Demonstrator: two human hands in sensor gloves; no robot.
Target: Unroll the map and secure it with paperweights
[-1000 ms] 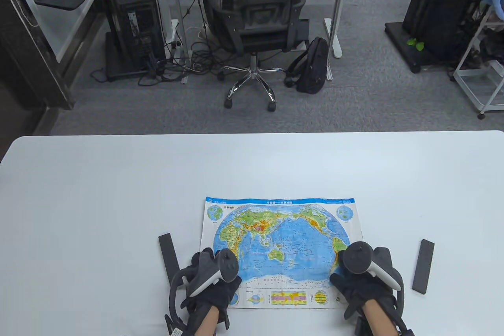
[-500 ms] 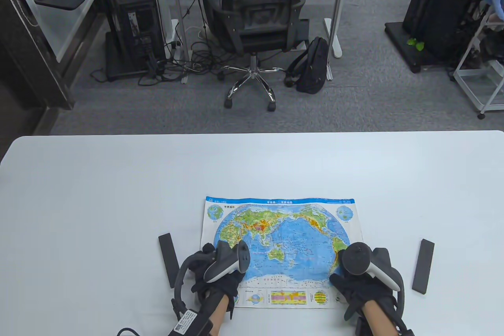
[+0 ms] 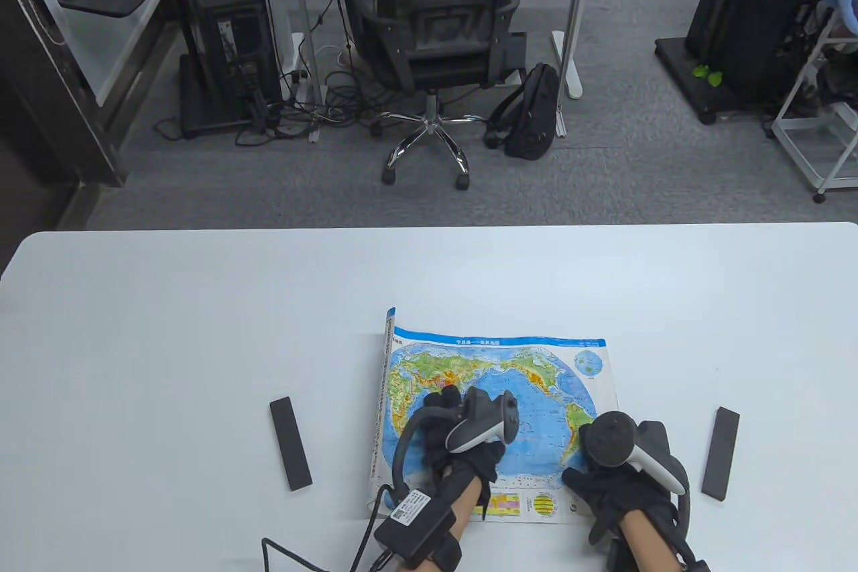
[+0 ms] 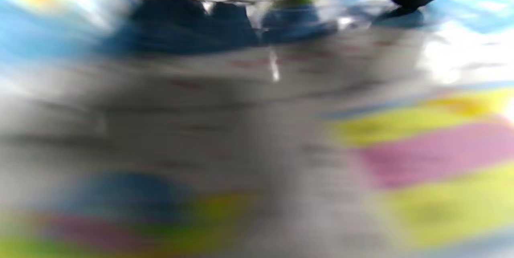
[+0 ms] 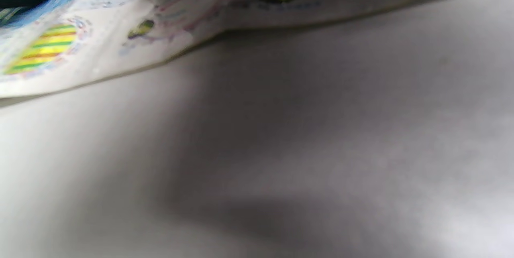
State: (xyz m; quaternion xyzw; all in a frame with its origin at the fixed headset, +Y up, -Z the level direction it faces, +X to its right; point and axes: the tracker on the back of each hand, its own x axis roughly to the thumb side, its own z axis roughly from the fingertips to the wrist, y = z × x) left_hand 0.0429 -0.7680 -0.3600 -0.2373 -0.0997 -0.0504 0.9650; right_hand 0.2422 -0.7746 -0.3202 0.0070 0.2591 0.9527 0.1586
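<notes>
A colourful world map (image 3: 536, 377) lies on the white table (image 3: 167, 330). Its left edge (image 3: 383, 397) has curled up and stands off the table. My left hand (image 3: 450, 426) rests on the middle of the map, to the right of the curl. My right hand (image 3: 606, 481) presses down the map's near right corner. A black bar paperweight (image 3: 290, 443) lies on the table left of the map, and a second one (image 3: 720, 453) lies to the right. Neither hand touches them. The left wrist view shows only blurred map print (image 4: 421, 149). The right wrist view shows the map's near edge (image 5: 80, 57).
The table's far edge (image 3: 429, 228) faces an office floor with a black swivel chair (image 3: 436, 15) and a backpack (image 3: 533, 109). Bare tabletop (image 5: 281, 149) lies between the map and the near edge.
My left hand has left the map's near left corner and moved right to the middle of the map. The freed left edge has curled up and inward. My right hand has stayed in place.
</notes>
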